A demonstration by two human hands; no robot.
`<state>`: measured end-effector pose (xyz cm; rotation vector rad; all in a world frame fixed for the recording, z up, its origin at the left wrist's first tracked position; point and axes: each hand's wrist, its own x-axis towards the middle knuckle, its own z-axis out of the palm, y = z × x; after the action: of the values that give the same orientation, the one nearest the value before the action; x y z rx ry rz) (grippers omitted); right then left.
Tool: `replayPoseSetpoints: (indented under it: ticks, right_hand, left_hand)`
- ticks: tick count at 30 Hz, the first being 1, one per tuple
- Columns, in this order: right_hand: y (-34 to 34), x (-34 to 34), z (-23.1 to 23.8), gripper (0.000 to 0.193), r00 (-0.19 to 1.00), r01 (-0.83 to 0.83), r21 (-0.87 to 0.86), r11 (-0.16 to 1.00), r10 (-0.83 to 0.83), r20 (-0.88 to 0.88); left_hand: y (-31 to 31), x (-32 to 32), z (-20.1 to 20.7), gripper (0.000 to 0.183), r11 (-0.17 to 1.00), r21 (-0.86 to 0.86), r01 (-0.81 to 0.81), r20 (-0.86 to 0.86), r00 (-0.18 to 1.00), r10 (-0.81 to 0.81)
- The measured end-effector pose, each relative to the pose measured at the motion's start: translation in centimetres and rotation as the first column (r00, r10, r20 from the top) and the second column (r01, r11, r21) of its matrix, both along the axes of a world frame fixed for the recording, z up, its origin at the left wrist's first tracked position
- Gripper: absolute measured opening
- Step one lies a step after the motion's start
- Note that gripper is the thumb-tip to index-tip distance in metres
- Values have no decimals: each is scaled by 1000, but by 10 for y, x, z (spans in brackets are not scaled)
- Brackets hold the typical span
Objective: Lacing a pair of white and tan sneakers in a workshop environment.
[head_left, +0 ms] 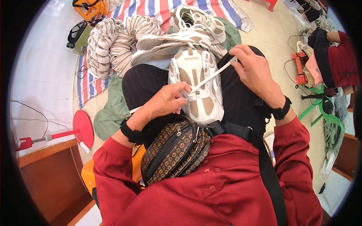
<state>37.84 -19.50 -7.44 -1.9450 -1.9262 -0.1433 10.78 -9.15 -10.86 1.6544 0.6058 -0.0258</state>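
Observation:
A white and beige sneaker [205, 107] lies on my lap between my black-trousered thighs, its toe pointing toward me. My right hand [256, 71] is raised to its right, thumb and fingers pinching a white flat shoelace [220, 71]. From there the lace runs taut down to the sneaker's lacing. At that lacing my left hand [166, 98] has its fingers curled, the index fingertip against the lace crossing. Its other fingers are partly hidden. A short white strip, apparently lace, shows beside my left wrist.
Beyond my knees, rows of white and beige sneakers [102, 49] lie on a striped sheet [151, 9]. A patterned waist bag [175, 150] rests on my lap. A red round-based stand [83, 130] is at left. At right are a green stool [326, 113] and another person's red sleeve [343, 62].

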Motion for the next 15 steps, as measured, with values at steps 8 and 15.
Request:
replayPoseSetpoints:
  ticks: [8,15]
  right_hand:
    - [-13,-43,-10,26,897,-398,-44,917,378,-229]
    - [-5,-58,-13,14,807,-559,-103,823,511,-297]
  left_hand:
    - [11,13,12,16,986,3,164,-168,972,-162]
    - [-2,-1,-4,24,806,592,29,17,999,-49]
